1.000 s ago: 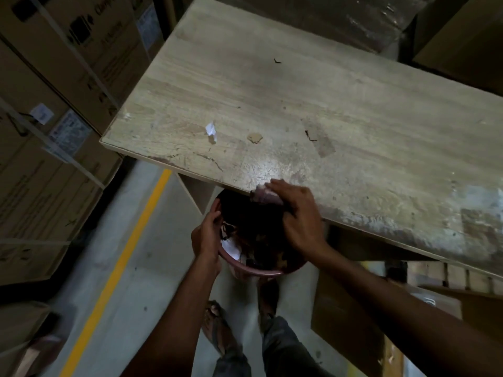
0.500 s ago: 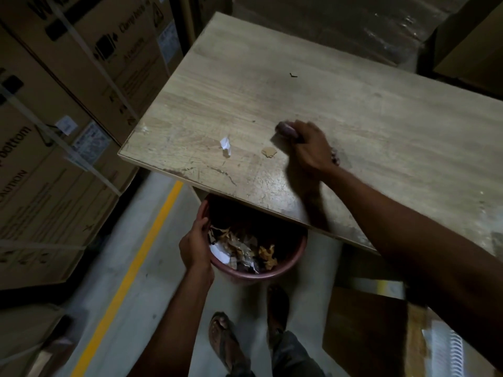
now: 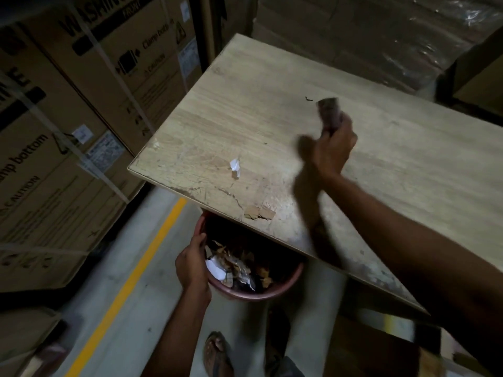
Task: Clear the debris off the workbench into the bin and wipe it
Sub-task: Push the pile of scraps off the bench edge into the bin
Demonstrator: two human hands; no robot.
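The workbench has a pale wood-grain top, scuffed and chipped along the edge nearest the person. Three kinds of debris lie on it. A crumpled white paper scrap sits well to the left of the right hand. Two tan cardboard bits lie at the near edge, just above the left hand. A small dark fleck lies just left of the cloth's tip. The bin is round and reddish-pink, tucked partly under the near edge of the bench. Inside it are torn white paper and brown scraps.

The left hand grips the bin's rim on its left side, fingers curled over the lip. The right hand reaches out over the benchtop with the forearm stretched across the near edge. It is closed round a dark, blurred cloth that sticks out beyond the fingers. I cannot tell whether the cloth touches the wood. The hand's shadow falls on the wood just to its left.

Left of both hands stand large strapped cardboard boxes with printed handling labels. A yellow line runs along the grey floor left of the left arm. A sandalled foot shows below the bin.
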